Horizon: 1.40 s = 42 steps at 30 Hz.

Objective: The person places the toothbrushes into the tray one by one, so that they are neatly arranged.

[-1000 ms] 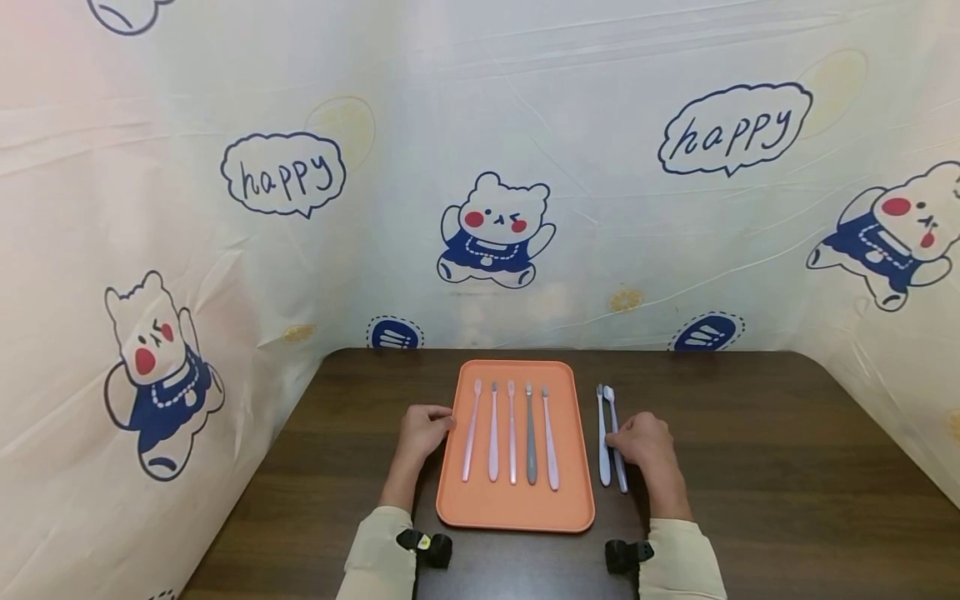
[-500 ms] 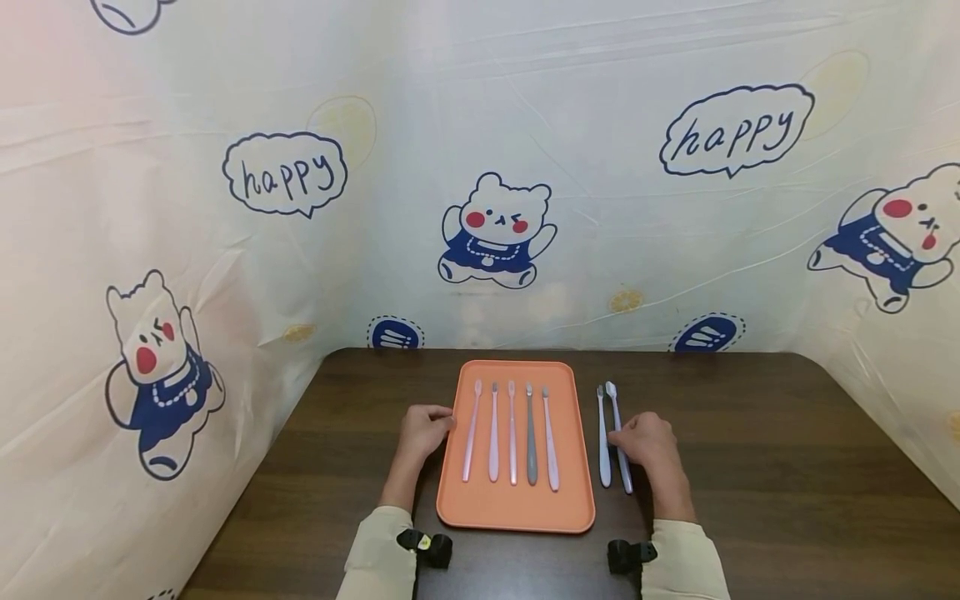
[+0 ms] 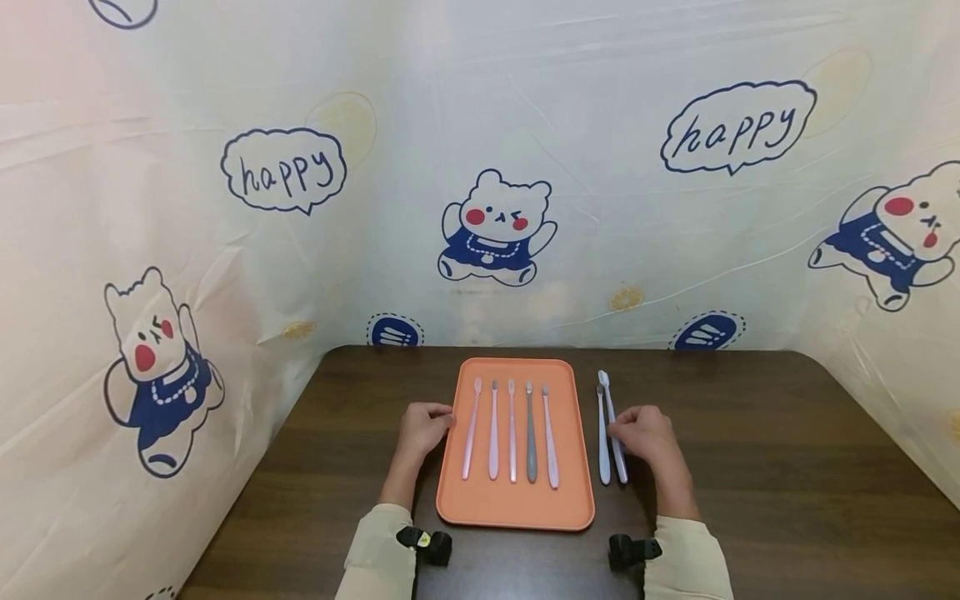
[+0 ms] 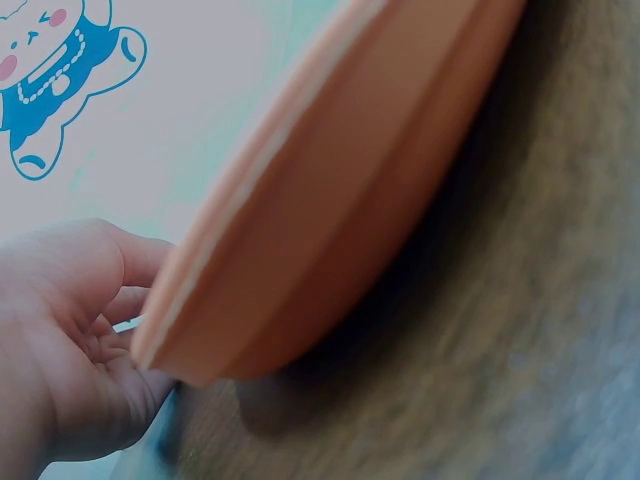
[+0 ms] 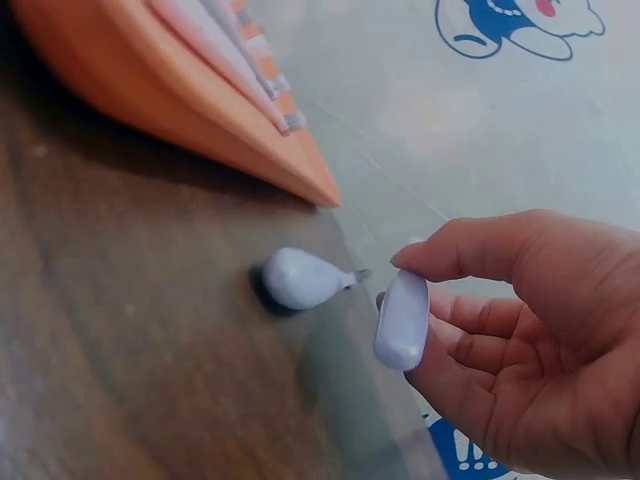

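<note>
My left hand (image 3: 425, 429) holds the left rim of an orange tray (image 3: 517, 510), its fingers at the tray's edge in the left wrist view. Several toothbrushes lie side by side on the tray, mostly pink and lilac, with a grey toothbrush (image 3: 531, 446) among them. To the tray's right, my right hand (image 3: 645, 432) pinches a pale lilac toothbrush (image 5: 403, 325) between thumb and fingers, bristle end pointing away from me. Just left of it, a pale blue toothbrush (image 3: 603, 454) lies on the table; the two overlap near their heads in the head view.
The dark wooden table (image 3: 765, 467) extends to both sides of the tray. A printed curtain (image 3: 495, 108) with bears encloses the back and sides. Each sleeve carries a black wrist camera (image 3: 435, 548).
The pale lilac toothbrush in my right hand has shifted away from me, after its handle swung right. Its head now reaches past the pale blue toothbrush's. My left hand stays at the tray.
</note>
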Tool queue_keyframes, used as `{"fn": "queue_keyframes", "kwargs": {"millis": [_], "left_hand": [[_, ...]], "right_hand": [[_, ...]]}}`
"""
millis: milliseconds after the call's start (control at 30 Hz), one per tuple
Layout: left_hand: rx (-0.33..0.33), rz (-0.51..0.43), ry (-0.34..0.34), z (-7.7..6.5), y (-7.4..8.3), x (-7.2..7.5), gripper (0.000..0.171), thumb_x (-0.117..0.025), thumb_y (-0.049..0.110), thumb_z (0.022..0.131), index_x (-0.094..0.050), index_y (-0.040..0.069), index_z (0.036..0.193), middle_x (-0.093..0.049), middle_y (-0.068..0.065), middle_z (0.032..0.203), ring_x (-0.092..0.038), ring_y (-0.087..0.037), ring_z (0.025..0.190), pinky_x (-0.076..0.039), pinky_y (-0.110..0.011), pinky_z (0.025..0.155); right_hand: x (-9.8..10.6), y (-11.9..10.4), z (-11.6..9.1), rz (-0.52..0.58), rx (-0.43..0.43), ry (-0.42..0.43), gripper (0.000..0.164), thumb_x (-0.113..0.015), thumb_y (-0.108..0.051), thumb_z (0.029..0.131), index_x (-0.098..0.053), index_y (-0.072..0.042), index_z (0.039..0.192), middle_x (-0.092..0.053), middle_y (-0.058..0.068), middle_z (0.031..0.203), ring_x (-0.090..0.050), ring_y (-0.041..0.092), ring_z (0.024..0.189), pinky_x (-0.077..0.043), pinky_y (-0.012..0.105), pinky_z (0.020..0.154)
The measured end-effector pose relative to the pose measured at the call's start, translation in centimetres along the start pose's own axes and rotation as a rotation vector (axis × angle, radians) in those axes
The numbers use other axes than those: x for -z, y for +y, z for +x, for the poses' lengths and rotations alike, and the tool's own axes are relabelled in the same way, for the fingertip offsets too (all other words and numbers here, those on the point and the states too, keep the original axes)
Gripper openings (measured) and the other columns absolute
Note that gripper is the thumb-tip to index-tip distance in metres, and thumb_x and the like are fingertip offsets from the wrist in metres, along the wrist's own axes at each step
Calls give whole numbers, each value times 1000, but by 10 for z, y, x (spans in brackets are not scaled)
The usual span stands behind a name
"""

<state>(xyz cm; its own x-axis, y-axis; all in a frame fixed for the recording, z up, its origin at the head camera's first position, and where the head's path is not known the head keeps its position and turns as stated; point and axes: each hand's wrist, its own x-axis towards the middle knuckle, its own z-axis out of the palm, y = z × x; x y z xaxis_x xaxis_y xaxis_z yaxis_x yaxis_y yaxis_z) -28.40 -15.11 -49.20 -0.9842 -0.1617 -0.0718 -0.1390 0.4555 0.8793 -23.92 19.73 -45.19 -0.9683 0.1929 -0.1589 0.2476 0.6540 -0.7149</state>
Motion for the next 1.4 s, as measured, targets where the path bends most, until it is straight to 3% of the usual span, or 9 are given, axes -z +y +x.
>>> {"fn": "queue_keyframes", "kwargs": {"millis": [433,667,933,1400], "left_hand": [[-2,4,0,0,0,1,22,-65,15,89,-75,3,104,-74,-16,100,-67,-17,79,-55,-29,68],[1,5,-5,0,0,0,22,-65,15,89,-75,3,105,-73,-15,99,-66,-15,79,-54,-28,67],[0,3,-4,-1,1,0,23,-65,15,89,-75,3,105,-73,-15,99,-66,-15,78,-54,-27,66],[1,9,2,-1,1,1,23,-65,16,89,-75,3,104,-73,-15,99,-66,-16,79,-53,-28,66]], "right_hand": [[0,-7,-1,115,18,-59,27,-66,-14,88,-68,7,104,-70,15,87,-62,12,67,-54,27,62],[-2,-10,-1,238,-6,-116,30,-64,-13,91,-64,8,113,-68,18,97,-63,15,77,-59,33,73],[-5,-10,-2,317,37,-131,31,-62,-14,92,-63,8,114,-69,21,108,-66,15,85,-59,39,83],[-14,-20,-3,369,32,-136,31,-64,-13,91,-63,7,114,-68,18,106,-65,13,83,-60,37,80]]}}
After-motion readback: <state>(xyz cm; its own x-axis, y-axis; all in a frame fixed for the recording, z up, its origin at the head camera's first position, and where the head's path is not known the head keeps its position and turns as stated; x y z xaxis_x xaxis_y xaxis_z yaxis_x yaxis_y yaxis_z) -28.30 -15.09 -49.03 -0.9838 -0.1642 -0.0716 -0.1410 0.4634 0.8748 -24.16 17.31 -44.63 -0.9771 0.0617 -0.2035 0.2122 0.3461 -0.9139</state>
